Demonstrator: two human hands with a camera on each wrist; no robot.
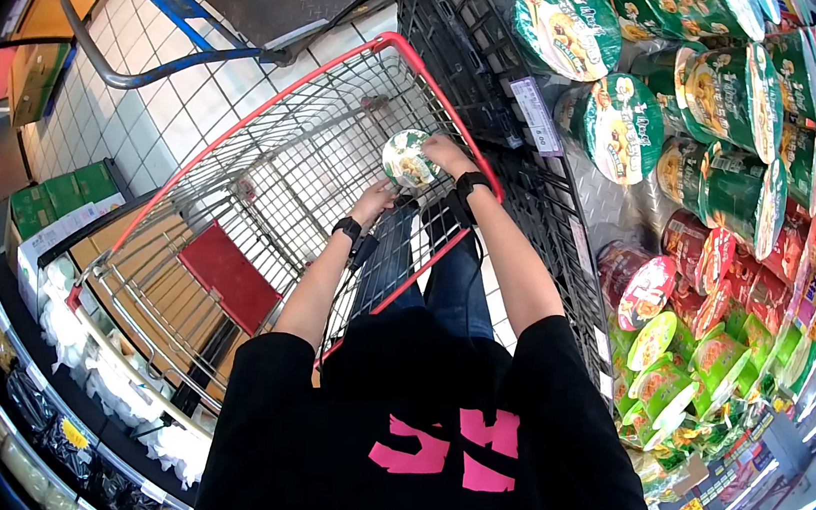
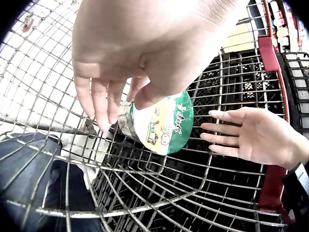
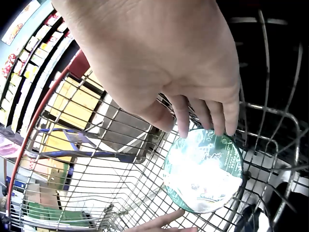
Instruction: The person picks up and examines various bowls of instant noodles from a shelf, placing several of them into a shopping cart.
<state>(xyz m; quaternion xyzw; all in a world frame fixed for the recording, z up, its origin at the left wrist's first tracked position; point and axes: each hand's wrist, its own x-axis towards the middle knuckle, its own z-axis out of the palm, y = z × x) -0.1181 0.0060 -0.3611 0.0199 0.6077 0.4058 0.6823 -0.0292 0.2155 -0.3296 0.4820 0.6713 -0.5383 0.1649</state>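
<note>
An instant noodle cup [image 1: 409, 158], green and white with a round printed lid, is inside the wire shopping cart [image 1: 269, 154]. My right hand [image 1: 448, 155] is at the lid's upper right in the head view. Seen from the left wrist, the right hand [image 2: 256, 135] has its fingers straight, with a small gap to the cup [image 2: 166, 123]. My left hand [image 1: 372, 201] is at the cup's lower left, its fingers [image 2: 99, 99] pointing down beside it. The right wrist view shows the left hand [image 3: 164, 223] with extended fingers below the lid [image 3: 205, 169].
Shelves of green noodle cups [image 1: 624, 129], red cups [image 1: 647, 292] and light green cups [image 1: 655, 342] stand on the right. Black crates [image 1: 471, 51] line the cart's right side. A blue-framed flat trolley [image 1: 170, 1] is ahead on the left. The cart has a red flap [image 1: 230, 275].
</note>
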